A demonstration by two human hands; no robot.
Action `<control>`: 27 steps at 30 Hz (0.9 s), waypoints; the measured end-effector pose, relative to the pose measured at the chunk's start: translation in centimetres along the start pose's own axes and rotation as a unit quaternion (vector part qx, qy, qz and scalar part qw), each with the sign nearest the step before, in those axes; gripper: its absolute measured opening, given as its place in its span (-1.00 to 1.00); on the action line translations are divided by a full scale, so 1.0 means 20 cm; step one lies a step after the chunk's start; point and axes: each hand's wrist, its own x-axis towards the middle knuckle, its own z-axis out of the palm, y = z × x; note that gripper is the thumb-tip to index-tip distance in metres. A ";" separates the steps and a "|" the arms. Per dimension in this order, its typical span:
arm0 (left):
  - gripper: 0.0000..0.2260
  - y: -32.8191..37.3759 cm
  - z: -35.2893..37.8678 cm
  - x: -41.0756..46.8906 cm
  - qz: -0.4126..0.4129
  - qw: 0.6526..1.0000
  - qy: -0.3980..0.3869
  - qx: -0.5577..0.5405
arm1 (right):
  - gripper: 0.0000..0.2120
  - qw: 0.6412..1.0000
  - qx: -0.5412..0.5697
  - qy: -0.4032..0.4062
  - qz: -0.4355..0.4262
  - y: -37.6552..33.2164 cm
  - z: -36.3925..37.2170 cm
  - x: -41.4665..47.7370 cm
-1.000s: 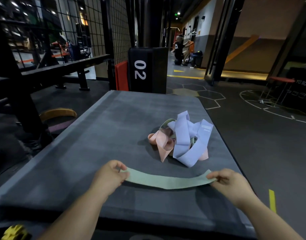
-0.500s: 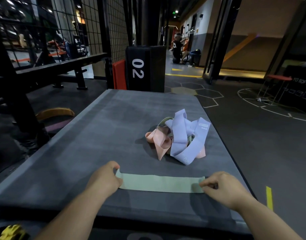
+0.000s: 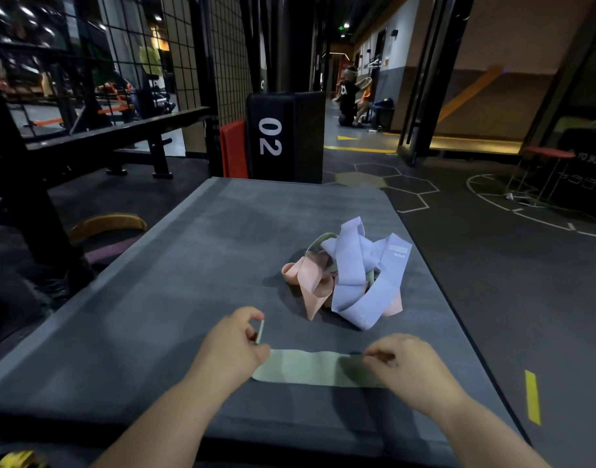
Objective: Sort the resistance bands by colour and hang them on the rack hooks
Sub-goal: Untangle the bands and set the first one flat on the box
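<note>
The left grip (image 3: 234, 346) is narrow, thumb and forefinger pinching one end of the green band (image 3: 306, 368) so that its edge stands up off the table (image 3: 188, 282). The right grip (image 3: 408, 366) is narrow too, its curled fingers pinching the band's other end. Between the two grips the band lies flat on the table. Just beyond the grips, nearer the right one, sits a tangled pile of bands (image 3: 350, 278), pink, lilac and green.
</note>
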 end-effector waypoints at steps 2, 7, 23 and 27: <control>-0.62 0.05 0.04 -0.01 0.034 0.999 -0.010 -0.005 | -0.83 0.999 0.052 0.006 -0.006 -0.06 0.04 0.01; -0.57 0.16 0.14 -0.06 0.135 0.990 -0.040 -0.008 | -0.64 0.990 0.143 -0.009 0.016 -0.17 0.11 0.03; -0.25 0.12 0.27 -0.06 0.251 0.945 -0.032 0.208 | -0.81 0.937 0.329 -0.008 0.120 -0.14 0.11 0.05; -0.33 0.10 0.23 -0.02 0.222 0.958 -0.054 0.171 | -0.86 0.932 0.342 -0.006 0.117 -0.09 0.03 0.05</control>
